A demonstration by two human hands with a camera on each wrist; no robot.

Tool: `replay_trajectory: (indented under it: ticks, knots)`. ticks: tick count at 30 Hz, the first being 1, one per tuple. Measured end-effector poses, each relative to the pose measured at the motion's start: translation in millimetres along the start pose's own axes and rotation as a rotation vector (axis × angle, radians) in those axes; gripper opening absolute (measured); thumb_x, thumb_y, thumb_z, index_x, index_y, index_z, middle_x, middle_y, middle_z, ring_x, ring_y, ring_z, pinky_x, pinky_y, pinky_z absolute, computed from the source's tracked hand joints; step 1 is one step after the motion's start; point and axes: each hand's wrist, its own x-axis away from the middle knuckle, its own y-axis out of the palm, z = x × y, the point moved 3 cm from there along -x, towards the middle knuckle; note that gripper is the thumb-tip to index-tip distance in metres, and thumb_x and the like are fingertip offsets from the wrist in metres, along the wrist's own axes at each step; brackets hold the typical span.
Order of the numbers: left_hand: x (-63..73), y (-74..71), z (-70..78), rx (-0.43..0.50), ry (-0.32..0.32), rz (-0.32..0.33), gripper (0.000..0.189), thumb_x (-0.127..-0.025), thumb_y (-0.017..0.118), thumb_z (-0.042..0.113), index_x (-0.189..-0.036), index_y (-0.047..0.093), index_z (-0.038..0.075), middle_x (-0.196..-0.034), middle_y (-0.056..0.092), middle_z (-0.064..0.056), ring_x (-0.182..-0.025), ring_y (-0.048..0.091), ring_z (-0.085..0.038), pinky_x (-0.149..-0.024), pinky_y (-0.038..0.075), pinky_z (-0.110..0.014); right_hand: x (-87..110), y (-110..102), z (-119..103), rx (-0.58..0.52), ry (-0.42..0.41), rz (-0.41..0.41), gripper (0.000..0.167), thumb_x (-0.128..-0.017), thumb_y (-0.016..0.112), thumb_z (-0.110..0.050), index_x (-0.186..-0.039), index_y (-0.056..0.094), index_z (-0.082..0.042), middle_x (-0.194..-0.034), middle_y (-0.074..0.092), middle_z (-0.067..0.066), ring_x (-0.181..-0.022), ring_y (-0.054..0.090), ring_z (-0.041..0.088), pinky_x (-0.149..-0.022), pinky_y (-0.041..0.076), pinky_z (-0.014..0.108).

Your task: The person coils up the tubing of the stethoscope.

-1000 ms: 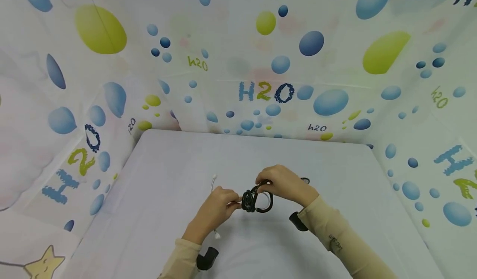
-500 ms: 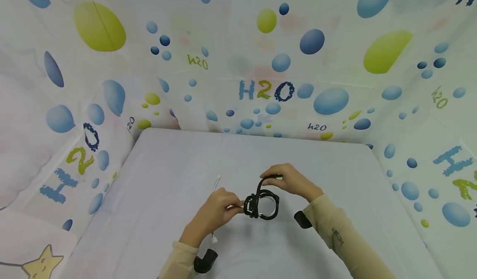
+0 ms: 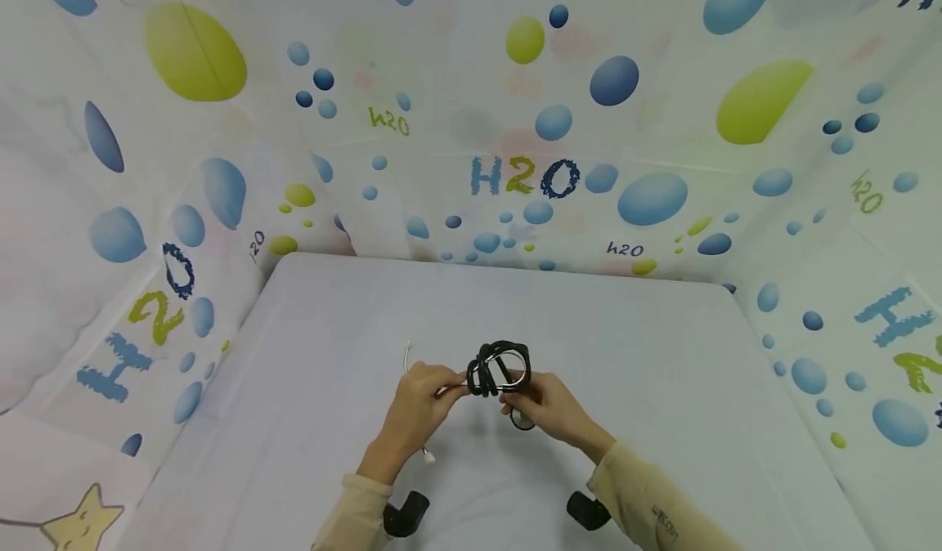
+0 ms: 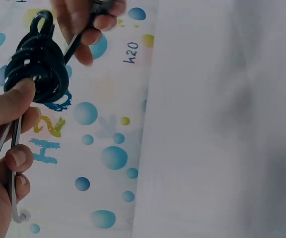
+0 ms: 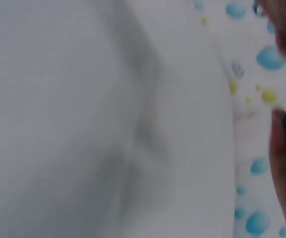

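A black cord (image 3: 482, 375) is wound in several turns round a bent silver metal wire (image 4: 15, 168). My left hand (image 3: 412, 412) grips this wire at the bundle's left side, its thumb (image 4: 15, 99) pressed against the cord. White-tipped wire ends (image 3: 429, 457) stick out past that hand. To the right, my right hand (image 3: 552, 408) pinches a strand of the cord, and a small dark loop hangs just below its fingers. The left wrist view shows the right hand's fingers (image 4: 78, 20) around the dark strand. Only part of this work shows, blurred, at the right wrist view's edge.
Both hands are raised over a table with a white cloth (image 3: 353, 314). A printed curtain (image 3: 441, 150) with blue and green drops encloses its back and sides. Black wrist cameras (image 3: 406, 514) sit below the sleeves.
My right hand, drawing a strand up and right half a second ago, has come down and left beside the bundle. The wound bundle has risen slightly and turned; the left hand keeps its grip.
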Motion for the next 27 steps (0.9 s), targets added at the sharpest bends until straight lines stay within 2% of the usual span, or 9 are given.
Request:
replay_trajectory:
  ticks: [3, 5, 7, 9, 12, 15, 19, 23, 27]
  knots:
    - [0.0, 0.5, -1.5, -0.055, -0.03, 0.003, 0.021, -0.06, 0.084, 0.001, -0.075, 0.072, 0.007, -0.07, 0.069, 0.001, -0.054, 0.05, -0.003, -0.057, 0.036, -0.022, 8.5, 8.8, -8.9, -0.218, 0.118, 0.202, 0.039, -0.086, 0.06, 0.005, -0.119, 0.041, 0.011, -0.097, 0.062, 0.029, -0.072, 0.068, 0.028, -0.065, 0.055, 0.032]
    - [-0.4, 1.0, -1.9, -0.068, -0.042, 0.002, 0.02, -0.061, 0.084, 0.002, -0.076, 0.072, 0.007, -0.071, 0.07, 0.001, -0.054, 0.052, -0.004, -0.057, 0.037, -0.023, 13.0, 12.4, -14.6, -0.315, 0.157, 0.328, 0.038, -0.083, 0.061, 0.007, -0.114, 0.039, 0.007, -0.098, 0.06, 0.028, -0.069, 0.068, 0.026, -0.064, 0.056, 0.032]
    - [-1.0, 1.5, -1.7, -0.071, -0.049, 0.002, 0.019, -0.062, 0.084, 0.002, -0.076, 0.072, 0.007, -0.072, 0.07, 0.0, -0.055, 0.055, -0.005, -0.057, 0.037, -0.024, 16.3, 14.5, -19.2, -0.321, 0.148, 0.417, 0.034, -0.082, 0.062, 0.009, -0.107, 0.04, 0.004, -0.096, 0.06, 0.026, -0.064, 0.067, 0.023, -0.061, 0.055, 0.03]
    - [-1.9, 1.7, -1.2, -0.07, -0.055, -0.003, 0.018, -0.063, 0.083, 0.002, -0.077, 0.072, 0.007, -0.072, 0.07, -0.001, -0.057, 0.057, -0.006, -0.057, 0.038, -0.024, 18.7, 15.8, -22.3, -0.258, 0.112, 0.451, 0.028, -0.082, 0.063, 0.009, -0.1, 0.042, 0.003, -0.088, 0.064, 0.022, -0.06, 0.067, 0.021, -0.058, 0.055, 0.028]
    - [-2.6, 1.0, -0.8, -0.08, -0.069, -0.016, 0.017, -0.064, 0.083, 0.003, -0.077, 0.072, 0.007, -0.072, 0.07, -0.001, -0.058, 0.058, -0.007, -0.058, 0.04, -0.025, 21.1, 15.7, -25.3, -0.075, 0.016, 0.426, 0.02, -0.082, 0.067, 0.004, -0.092, 0.05, 0.002, -0.076, 0.067, 0.015, -0.057, 0.064, 0.014, -0.054, 0.053, 0.026]
    - [-3.1, -1.6, -1.5, -0.083, -0.098, -0.019, 0.016, -0.065, 0.083, 0.003, -0.077, 0.072, 0.007, -0.072, 0.07, -0.001, -0.058, 0.058, -0.008, -0.058, 0.041, -0.026, 22.2, 15.2, -27.2, 0.111, -0.117, 0.301, 0.022, -0.077, 0.075, -0.002, -0.095, 0.062, 0.003, -0.086, 0.066, 0.011, -0.07, 0.062, 0.015, -0.061, 0.052, 0.024]
    - [-4.7, -6.3, -2.1, -0.074, -0.127, -0.014, 0.015, -0.065, 0.082, 0.003, -0.074, 0.072, 0.007, -0.073, 0.07, -0.002, -0.057, 0.059, -0.008, -0.056, 0.039, -0.026, 22.4, 13.9, -29.3, 0.319, -0.338, 0.165, 0.035, -0.074, 0.073, 0.008, -0.107, 0.063, 0.006, -0.099, 0.063, 0.015, -0.083, 0.062, 0.02, -0.071, 0.052, 0.023]
    - [-4.3, -7.8, -1.1, -0.056, -0.136, -0.039, 0.015, -0.064, 0.082, 0.003, -0.074, 0.071, 0.007, -0.074, 0.07, -0.002, -0.058, 0.06, -0.008, -0.056, 0.04, -0.024, 21.5, 9.6, -30.5, 0.512, -0.572, 0.2, 0.03, -0.074, 0.07, 0.014, -0.101, 0.064, 0.005, -0.091, 0.065, 0.012, -0.073, 0.062, 0.014, -0.064, 0.05, 0.016]
    - [-1.7, -6.8, 1.2, -0.061, -0.14, -0.074, 0.016, -0.064, 0.082, 0.002, -0.074, 0.071, 0.006, -0.072, 0.069, -0.001, -0.058, 0.058, -0.007, -0.056, 0.04, -0.023, 17.5, 3.6, -32.1, 0.583, -0.665, 0.224, 0.029, -0.074, 0.075, 0.001, -0.098, 0.059, 0.0, -0.074, 0.065, 0.002, -0.058, 0.054, 0.001, -0.054, 0.043, 0.01]
